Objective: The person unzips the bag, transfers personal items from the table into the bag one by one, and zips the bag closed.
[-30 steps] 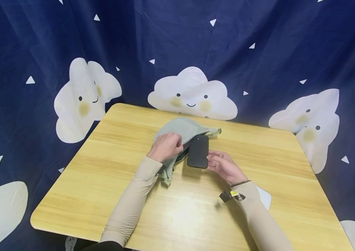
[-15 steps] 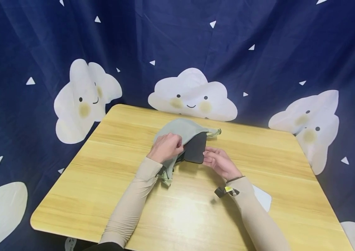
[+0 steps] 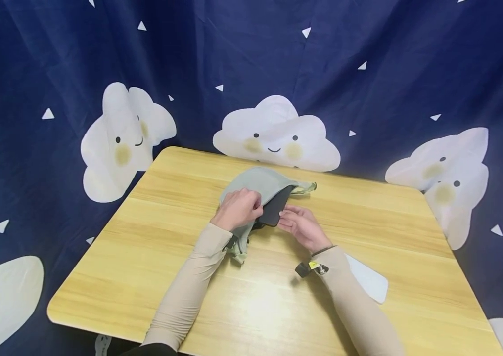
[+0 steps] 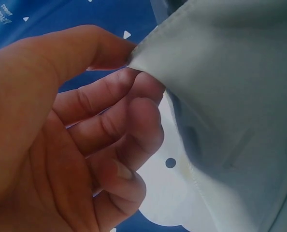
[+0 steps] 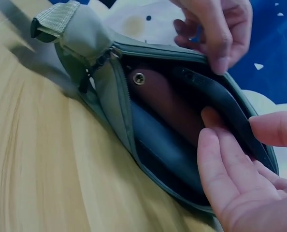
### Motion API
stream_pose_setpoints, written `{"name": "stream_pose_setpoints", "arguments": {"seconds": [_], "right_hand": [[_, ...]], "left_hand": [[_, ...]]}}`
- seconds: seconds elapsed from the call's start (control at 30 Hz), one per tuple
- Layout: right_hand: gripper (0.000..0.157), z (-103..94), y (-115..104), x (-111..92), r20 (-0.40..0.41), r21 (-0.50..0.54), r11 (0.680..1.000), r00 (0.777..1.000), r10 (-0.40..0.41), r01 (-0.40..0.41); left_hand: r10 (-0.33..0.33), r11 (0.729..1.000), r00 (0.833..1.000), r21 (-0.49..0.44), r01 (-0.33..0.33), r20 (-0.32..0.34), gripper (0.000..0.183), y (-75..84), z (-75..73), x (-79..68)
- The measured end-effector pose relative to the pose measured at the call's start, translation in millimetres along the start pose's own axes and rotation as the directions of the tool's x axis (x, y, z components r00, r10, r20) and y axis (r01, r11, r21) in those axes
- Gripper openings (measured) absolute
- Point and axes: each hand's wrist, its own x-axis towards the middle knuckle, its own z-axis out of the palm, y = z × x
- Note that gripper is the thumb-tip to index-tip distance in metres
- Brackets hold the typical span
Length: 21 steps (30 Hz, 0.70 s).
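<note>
A grey-green waist bag (image 3: 257, 179) lies on the table with its zip undone. My left hand (image 3: 239, 208) pinches the fabric at the mouth's edge between thumb and fingers and holds it up. In my right hand (image 3: 302, 228) is a black smartphone (image 3: 274, 208), gripped by its near edge, thumb on one face and fingers on the other. The phone's far end is inside the bag. Within the mouth, the right wrist view shows a brown item (image 5: 167, 101) with a metal snap, beside a dark smooth item (image 5: 158, 145).
A white flat rounded object (image 3: 369, 279) lies on the wooden table (image 3: 144, 247), partly behind the right forearm. The bag's strap end (image 3: 306, 188) reaches right. Behind the table hangs a dark blue curtain (image 3: 215, 44) with clouds.
My right hand has moved left and slightly forward, sliding the phone further into the bag's mouth; the phone now tilts. My left hand keeps its pinch on the edge.
</note>
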Motion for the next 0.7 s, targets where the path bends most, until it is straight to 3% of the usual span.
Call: {"name": "stream_pose_setpoints", "arguments": {"seconds": [0.23,0.4,0.53,0.7], "right_hand": [[0.038,10.4,9.5,7.0,-0.089,-0.009,1.0,0.996,-0.03,0.029],[0.027,13.2,8.9,5.8,-0.15,-0.035,0.999,0.988,-0.021,0.016],[0.029,12.2,5.7,1.4,-0.136,-0.013,1.0,0.991,-0.018,0.016],[0.048,9.7,2.7,-4.9,-0.103,0.053,0.999,0.995,-0.005,0.011]], "left_hand": [[-0.008,1.0,1.0,-0.014,0.008,0.008,0.021,2.2,1.5,1.5],[-0.016,1.0,1.0,-0.008,0.016,0.018,0.021,3.1,4.7,3.2],[-0.015,1.0,1.0,-0.005,0.015,0.021,0.016,4.1,6.3,3.9],[-0.012,1.0,0.999,0.0,0.012,0.03,0.007,4.5,8.6,5.0]]}}
